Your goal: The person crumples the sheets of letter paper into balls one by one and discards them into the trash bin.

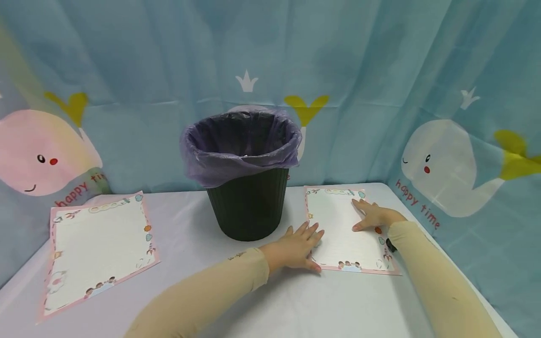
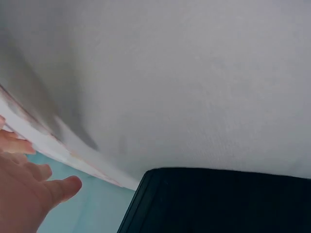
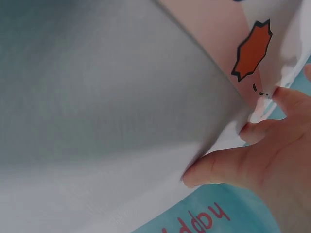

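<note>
A decorated sheet of paper with a pink border lies flat on the right side of the table. My left hand is at its left edge, fingers spread and fairly straight, fingertips right at the border. Over the sheet's upper right edge lies my right hand, its fingers reaching onto the paper. In the right wrist view, that hand's fingertips come down beside the pink border and an orange printed shape.
Just left of the sheet stands a dark bin lined with a purple plastic bag. A second pink-bordered sheet lies at the table's left. A blue curtain with printed whales hangs behind the table and along its sides.
</note>
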